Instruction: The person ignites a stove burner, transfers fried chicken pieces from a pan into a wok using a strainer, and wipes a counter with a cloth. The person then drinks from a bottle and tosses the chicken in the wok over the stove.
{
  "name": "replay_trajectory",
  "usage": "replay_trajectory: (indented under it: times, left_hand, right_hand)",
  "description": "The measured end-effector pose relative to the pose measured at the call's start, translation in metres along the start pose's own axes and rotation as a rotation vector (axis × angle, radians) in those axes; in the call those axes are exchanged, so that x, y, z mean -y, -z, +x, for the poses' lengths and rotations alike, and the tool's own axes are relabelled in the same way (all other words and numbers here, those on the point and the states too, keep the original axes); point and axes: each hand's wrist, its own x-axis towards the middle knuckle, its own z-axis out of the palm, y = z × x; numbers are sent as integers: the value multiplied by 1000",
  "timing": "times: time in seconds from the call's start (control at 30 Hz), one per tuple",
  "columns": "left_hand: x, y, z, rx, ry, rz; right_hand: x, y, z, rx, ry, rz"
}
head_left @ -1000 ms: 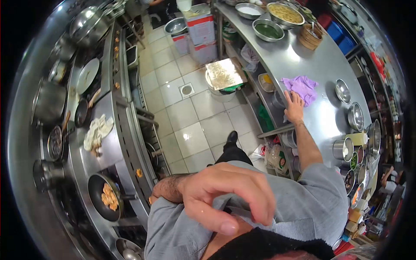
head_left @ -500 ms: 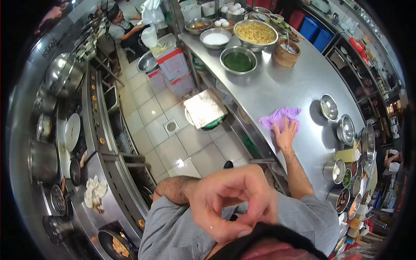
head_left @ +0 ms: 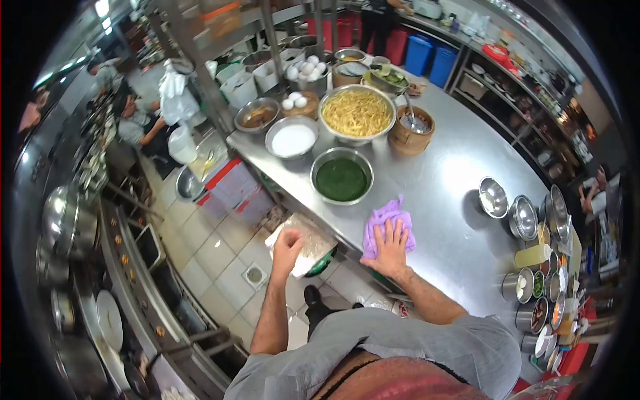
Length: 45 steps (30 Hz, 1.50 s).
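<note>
My right hand [head_left: 390, 250] lies with spread fingers on top of a crumpled purple cloth [head_left: 380, 217], pressing it against the steel table [head_left: 447, 273] near its front edge. Just beyond the cloth stands a metal bowl of dark green liquid [head_left: 341, 179]. My left hand [head_left: 287, 248] hangs in the air left of the table edge, above a foil-like covered box [head_left: 312, 243] on the floor side. Its fingers are curled in, and nothing shows in them.
Noodles [head_left: 357, 113] fill a large bowl behind the green one, beside a white-filled bowl [head_left: 291, 139] and a bamboo steamer [head_left: 411, 131]. Metal bowls [head_left: 523, 219] and a squeeze bottle [head_left: 533, 255] line the right. A stove [head_left: 137, 287] runs along the left. Co-workers stand farther off.
My left hand has dropped from in front of my face to beside the table. The purple cloth, under my right hand, has slid along the table toward the green bowl. The view has shifted.
</note>
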Motion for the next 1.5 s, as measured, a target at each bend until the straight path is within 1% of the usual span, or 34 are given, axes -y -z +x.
replay_trajectory:
  times: [0.07,0.1,0.13,0.2,0.27,0.33,0.37,0.4,0.47,0.5,0.63,0.8,1.07,1.23,1.33,1.4,1.43,1.47,1.5]
  left_hand:
    - [78,37,39,-130,74,211]
    - [101,47,57,-155,117,263]
    - [117,49,78,-129,112,247]
    - [145,51,115,-206,220,276]
    - [175,48,156,-153,224,264]
    - [190,37,190,-298,-46,409]
    - [190,32,205,-289,-57,355]
    - [189,35,225,-81,-123,210]
    - [279,40,267,-156,-236,429]
    - [293,39,275,-163,-215,476]
    - [287,18,281,-192,-15,551]
    - [296,9,278,-236,92,584]
    - [309,6,266,-328,132,570]
    - [296,9,268,-448,63,490]
    - [271,18,258,-560,-25,405]
    - [237,28,236,-637,-57,350]
    - [209,29,222,-656,-65,328]
    - [162,27,201,-629,-12,286]
    - [146,33,183,-601,5,246]
  right_hand:
    - [6,-1,9,13,28,-19]
    - [9,-1,13,15,16,-30]
    - [9,-1,17,9,-8,-49]
    - [10,-3,23,62,20,-44]
    - [11,-2,28,62,-6,-65]
    - [9,-5,30,73,16,-48]
    - [9,-5,31,69,12,-56]
    - [8,-6,32,67,-4,-67]
    - [6,-9,33,92,-3,-62]
    - [6,-10,34,86,-6,-59]
    - [4,-12,34,94,-21,-64]
    - [4,-13,36,113,-27,-63]
    - [2,-15,38,125,-40,-44]
    - [2,-17,39,103,-32,-39]
    - [1,-17,39,91,7,-72]
    - [2,-15,38,81,7,-41]
    - [1,-15,38,69,13,-32]
    - [2,-14,38,57,23,-23]
    - [5,-12,39,61,11,-12]
